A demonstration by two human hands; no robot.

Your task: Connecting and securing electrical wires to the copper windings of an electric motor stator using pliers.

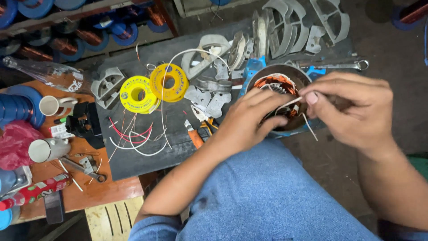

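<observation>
Stator windings (277, 85) of copper wire are seen inside a round motor housing (267, 73) resting on the person's lap at the bench (142, 156) edge. A white sleeve strip (290, 103) is pinched between thumb and forefinger of the right hand (352, 111), while the left hand (249, 118) is closed on the housing rim, steadying it. The coils appear already wound and seated; the lacing or insulating of the leads looks only partly done, with loose white ends hanging. Two yellow tape rolls (151, 89), red and white wire offcuts (133, 136), grey metal brackets (285, 27) and a spanner (343, 65) are spread beyond.
</observation>
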